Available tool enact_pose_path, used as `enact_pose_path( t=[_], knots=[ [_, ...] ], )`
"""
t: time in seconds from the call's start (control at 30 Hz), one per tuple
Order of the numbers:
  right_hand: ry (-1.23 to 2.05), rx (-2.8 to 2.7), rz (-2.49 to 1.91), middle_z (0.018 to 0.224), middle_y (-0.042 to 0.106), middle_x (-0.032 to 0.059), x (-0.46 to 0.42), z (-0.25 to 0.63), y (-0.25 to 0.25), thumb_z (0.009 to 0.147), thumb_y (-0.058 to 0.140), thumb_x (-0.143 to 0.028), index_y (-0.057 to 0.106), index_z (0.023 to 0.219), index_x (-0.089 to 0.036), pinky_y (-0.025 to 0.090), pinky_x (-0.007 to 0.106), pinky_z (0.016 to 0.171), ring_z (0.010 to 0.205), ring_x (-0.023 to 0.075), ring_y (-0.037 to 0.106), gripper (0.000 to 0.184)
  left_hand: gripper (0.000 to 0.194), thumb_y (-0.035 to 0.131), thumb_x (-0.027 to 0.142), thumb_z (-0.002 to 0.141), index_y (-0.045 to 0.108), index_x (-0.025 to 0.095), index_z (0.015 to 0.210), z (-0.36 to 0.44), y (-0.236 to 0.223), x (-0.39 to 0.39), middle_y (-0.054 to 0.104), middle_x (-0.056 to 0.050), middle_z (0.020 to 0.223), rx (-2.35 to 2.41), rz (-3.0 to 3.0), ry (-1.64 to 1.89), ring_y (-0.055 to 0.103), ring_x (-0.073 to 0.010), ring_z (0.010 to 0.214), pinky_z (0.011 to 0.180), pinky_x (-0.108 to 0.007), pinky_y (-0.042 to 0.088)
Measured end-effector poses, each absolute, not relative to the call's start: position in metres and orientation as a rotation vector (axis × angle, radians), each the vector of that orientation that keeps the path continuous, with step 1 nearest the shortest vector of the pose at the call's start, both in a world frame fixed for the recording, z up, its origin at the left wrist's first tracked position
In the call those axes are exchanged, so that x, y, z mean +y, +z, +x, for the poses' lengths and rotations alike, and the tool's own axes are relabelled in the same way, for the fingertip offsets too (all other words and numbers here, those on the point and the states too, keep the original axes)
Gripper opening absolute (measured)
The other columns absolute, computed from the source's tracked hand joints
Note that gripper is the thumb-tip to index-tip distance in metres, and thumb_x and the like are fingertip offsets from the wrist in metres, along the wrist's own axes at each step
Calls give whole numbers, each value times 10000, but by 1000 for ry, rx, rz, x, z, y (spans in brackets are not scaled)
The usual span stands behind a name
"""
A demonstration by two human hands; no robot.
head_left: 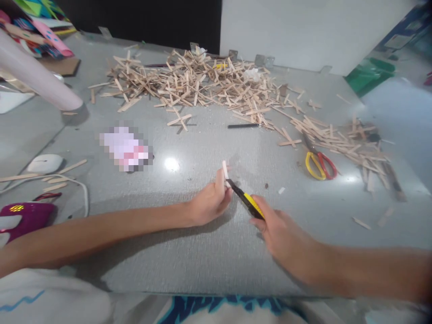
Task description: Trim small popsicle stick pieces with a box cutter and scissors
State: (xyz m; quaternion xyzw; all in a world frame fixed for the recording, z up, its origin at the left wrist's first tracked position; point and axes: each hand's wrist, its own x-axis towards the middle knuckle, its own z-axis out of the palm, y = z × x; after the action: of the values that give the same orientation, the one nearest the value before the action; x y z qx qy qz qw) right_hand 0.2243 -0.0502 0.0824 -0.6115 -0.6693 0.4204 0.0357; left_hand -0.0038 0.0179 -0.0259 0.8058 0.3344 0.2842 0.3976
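Observation:
Near the middle of the table, my left hand (211, 200) is closed around a small pale wooden stick (225, 169), which points up from between the fingers. My right hand (281, 234) grips a black and yellow utility knife (251, 204) by its handle. The knife's dark front end meets the stick just above my left fingers. How deep the blade sits in the wood cannot be made out. The lower part of the stick is hidden by my left hand.
A wide heap of wooden craft sticks (195, 83) lies along the back. Scissors (319, 164) with yellow and red handles rest at right, by more sticks. A black pen-like tool (243, 126), a white mouse (45, 163) and a purple object (29, 220) are also on the table (189, 256).

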Motion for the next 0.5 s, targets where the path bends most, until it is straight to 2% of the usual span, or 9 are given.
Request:
enact_pose_path(
  t=[0.07,0.13,0.2,0.23,0.3,0.33,0.4,0.47,0.5],
  knots=[
    [1294,-2042,-1870,913,752,69,-49,225,84,1074,480,-250,572,1465,-214,486,303,623,711,218,700,403,520,356,262,1157,151,79,1599,-3,-26,18,540,104,661,847,2043,727,545,-141,482,491,-235,411],
    [1263,-2167,-1816,840,736,57,-37,229,102,1089,489,-301,658,1267,-209,469,312,626,676,213,668,263,531,381,258,1145,173,81,1601,-3,-26,18,494,121,635,854,2080,740,518,-138,461,482,-233,380],
    [1299,-2331,-1672,848,741,50,-24,233,119,1125,500,-396,694,1087,-234,460,315,655,714,209,666,255,543,405,256,1133,193,82,1602,-2,-26,18,467,127,622,853,2107,740,512,-140,457,482,-235,366],
    [1300,-2363,-1632,840,737,42,-21,233,121,1130,510,-412,698,1062,-242,450,309,647,705,202,656,263,540,404,261,1134,198,78,1599,-2,-25,18,474,124,623,857,2097,734,519,-143,460,481,-236,367],
    [1276,-2315,-1689,818,724,38,-24,229,112,1112,531,-330,689,1104,-235,452,304,628,660,192,636,184,533,385,270,1142,190,54,1588,-3,-24,19,516,111,635,870,2044,710,542,-149,470,481,-236,389],
    [1250,-2249,-1757,816,720,39,-28,226,103,1105,507,-272,675,1192,-229,462,304,620,648,194,639,194,530,376,269,1145,184,42,1583,-3,-24,20,537,104,641,879,2018,705,550,-150,473,486,-238,405],
    [1243,-2175,-1848,811,711,35,-36,223,90,1111,481,-265,625,1384,-220,489,314,620,667,218,670,311,537,377,266,1145,177,28,1583,-3,-23,20,558,98,645,885,2007,715,563,-151,482,509,-247,441],
    [1229,-2208,-1838,867,731,71,-35,228,95,1107,474,-283,639,1384,-195,513,333,647,718,238,695,335,536,377,263,1145,184,36,1591,-2,-23,20,547,100,642,875,2057,745,563,-150,488,519,-246,437],
    [1206,-2289,-1780,901,746,95,-30,233,105,1103,475,-308,675,1313,-190,518,344,658,741,248,702,314,535,378,269,1147,194,44,1595,-1,-23,19,538,101,642,862,2098,754,558,-148,487,512,-241,417]
  ],
)
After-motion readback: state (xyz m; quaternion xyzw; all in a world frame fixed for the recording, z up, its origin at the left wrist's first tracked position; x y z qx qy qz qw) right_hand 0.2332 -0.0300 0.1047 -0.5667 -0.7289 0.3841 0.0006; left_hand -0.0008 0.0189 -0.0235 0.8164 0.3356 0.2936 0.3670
